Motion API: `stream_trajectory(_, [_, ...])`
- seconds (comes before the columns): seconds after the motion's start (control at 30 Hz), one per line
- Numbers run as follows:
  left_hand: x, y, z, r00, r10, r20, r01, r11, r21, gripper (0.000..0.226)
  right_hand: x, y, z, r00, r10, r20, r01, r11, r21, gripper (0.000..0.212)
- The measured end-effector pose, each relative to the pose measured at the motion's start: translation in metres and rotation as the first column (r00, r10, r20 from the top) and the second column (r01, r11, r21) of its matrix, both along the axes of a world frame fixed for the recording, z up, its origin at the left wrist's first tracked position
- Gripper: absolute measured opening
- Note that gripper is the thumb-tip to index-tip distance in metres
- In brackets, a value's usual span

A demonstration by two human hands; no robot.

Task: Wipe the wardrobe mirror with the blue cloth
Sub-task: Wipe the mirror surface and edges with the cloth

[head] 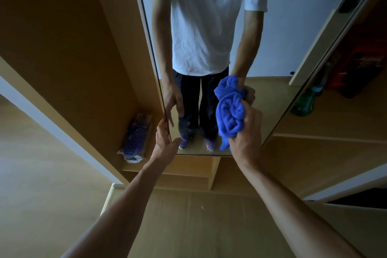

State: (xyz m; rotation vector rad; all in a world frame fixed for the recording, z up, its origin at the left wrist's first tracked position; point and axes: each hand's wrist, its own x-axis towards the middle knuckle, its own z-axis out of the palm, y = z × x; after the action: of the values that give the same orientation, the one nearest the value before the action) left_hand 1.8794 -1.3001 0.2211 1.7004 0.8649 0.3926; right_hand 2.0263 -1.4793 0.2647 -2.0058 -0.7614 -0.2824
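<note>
Currently I am watching the right hand, fingers closed round the bunched blue cloth, pressing it to the wardrobe mirror near its lower edge; the left hand, fingers loosely open, is likely steadying the mirror's left edge.

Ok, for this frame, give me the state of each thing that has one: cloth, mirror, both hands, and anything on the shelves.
cloth: bunched up, pressed on the glass low down
mirror: upright on the wardrobe door
right hand: grip shut on the cloth
left hand: open, at the mirror's left edge, holding nothing
packet: lying on the left shelf
bottle: green, upright on the right shelf
</note>
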Motion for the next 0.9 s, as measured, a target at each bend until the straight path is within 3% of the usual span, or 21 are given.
stream_trajectory(0.07, [-0.001, 0.003, -0.003, 1.0, -0.004, 0.017, 0.004, 1.0, -0.024, 0.095, -0.016, 0.021, 0.004, 0.998, 0.027, 0.051, -0.026, 1.0, -0.007, 0.045])
stream_trajectory(0.2, [-0.002, 0.008, -0.003, 0.998, -0.027, 0.055, 0.031, 0.997, -0.075, 0.093, -0.049, 0.055, -0.001, 0.991, -0.005, 0.13, 0.006, 1.0, -0.007, 0.06])
stream_trajectory(0.33, [-0.004, 0.015, 0.002, 0.995, 0.013, 0.102, 0.005, 0.986, -0.169, 0.071, -0.067, 0.082, -0.01, 0.99, 0.062, 0.124, -0.055, 0.997, -0.056, 0.071])
stream_trajectory(0.47, [-0.011, 0.025, -0.003, 0.988, 0.032, 0.15, 0.0, 0.977, -0.215, 0.023, -0.088, 0.104, -0.011, 0.991, 0.106, 0.085, -0.099, 0.992, -0.082, 0.069])
stream_trajectory(0.7, [-0.014, 0.022, 0.007, 0.994, 0.021, 0.103, -0.006, 0.99, -0.139, 0.035, -0.099, 0.116, -0.009, 0.962, 0.216, -0.166, -0.22, 0.976, -0.004, 0.047])
stream_trajectory(0.9, [-0.011, 0.01, 0.004, 0.98, 0.064, 0.19, -0.041, 0.991, -0.126, 0.018, -0.087, 0.099, -0.004, 0.977, 0.213, -0.011, -0.213, 0.974, -0.072, 0.051])
